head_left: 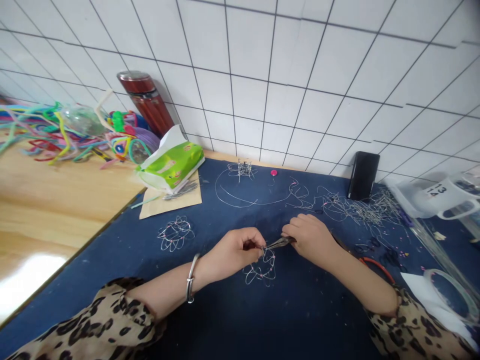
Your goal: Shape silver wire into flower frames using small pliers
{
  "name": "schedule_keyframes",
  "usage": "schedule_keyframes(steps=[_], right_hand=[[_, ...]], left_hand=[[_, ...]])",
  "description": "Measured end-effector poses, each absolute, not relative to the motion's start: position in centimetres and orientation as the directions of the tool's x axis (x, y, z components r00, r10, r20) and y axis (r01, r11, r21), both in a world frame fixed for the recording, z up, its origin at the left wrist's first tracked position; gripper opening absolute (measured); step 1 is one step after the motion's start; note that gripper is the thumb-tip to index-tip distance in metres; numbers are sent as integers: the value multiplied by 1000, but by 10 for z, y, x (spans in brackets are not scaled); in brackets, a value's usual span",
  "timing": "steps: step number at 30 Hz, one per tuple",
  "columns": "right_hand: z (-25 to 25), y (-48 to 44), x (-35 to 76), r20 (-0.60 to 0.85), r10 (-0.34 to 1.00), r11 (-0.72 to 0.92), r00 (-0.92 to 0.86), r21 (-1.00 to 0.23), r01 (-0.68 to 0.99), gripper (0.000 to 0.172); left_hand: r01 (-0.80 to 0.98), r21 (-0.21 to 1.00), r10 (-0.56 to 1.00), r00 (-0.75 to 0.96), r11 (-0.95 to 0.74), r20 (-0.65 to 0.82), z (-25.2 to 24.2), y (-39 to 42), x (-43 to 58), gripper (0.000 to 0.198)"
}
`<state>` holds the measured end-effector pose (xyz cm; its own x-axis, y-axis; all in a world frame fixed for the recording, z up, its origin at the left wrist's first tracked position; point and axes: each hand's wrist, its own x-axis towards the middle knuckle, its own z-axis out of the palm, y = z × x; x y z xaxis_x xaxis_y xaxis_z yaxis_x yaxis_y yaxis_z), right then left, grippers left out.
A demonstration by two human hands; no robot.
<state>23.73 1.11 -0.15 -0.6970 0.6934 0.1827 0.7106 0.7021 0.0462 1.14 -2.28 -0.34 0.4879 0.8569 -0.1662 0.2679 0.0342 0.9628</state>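
Note:
My left hand (232,252) pinches the upper edge of a looped wire ring (273,272) with small pink beads. My right hand (309,235) is wrapped round a pair of pliers (279,243), whose narrow jaws point left and meet the wire at my left fingertips. The handles are mostly hidden in my palm, and I cannot make out exactly what the jaws grip. A second beaded wire ring (175,234) of similar loops lies flat on the dark blue mat (232,320), left of my left hand.
Behind my hands lie loose wire (240,205) and a tangled wire pile (369,207). A black phone (363,175) leans on the tiled wall. A tissue pack (172,165), a red flask (146,102) and pipe cleaners (63,140) stand left; a white cup (435,195) is right.

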Motion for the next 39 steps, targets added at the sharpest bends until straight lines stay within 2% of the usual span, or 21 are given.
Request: schedule_keyframes(steps=[9, 16, 21, 27, 33, 36, 39], right_hand=[[5, 8, 239, 237, 688, 689, -685, 83, 720, 17], [12, 0, 239, 280, 632, 700, -722, 191, 688, 18], [11, -5, 238, 356, 589, 675, -725, 277, 684, 18], [7, -5, 238, 436, 626, 615, -646, 233, 753, 19], [2, -2, 239, 399, 684, 594, -611, 181, 784, 22], [5, -4, 238, 364, 654, 640, -663, 202, 742, 19], [9, -7, 236, 371, 605, 652, -705, 277, 706, 18]], left_hand=[[239, 968, 861, 476, 71, -181, -2, -22, 12, 4], [177, 969, 869, 437, 170, -232, -2, -20, 11, 6], [171, 969, 877, 420, 177, -234, -8, -20, 11, 7], [151, 973, 879, 421, 175, -223, -7, -21, 12, 6], [155, 978, 886, 420, 142, -196, -6, -22, 12, 6], [167, 972, 887, 407, 163, -219, -7, -22, 12, 6], [177, 968, 886, 400, 178, -236, -9, -22, 11, 6]])
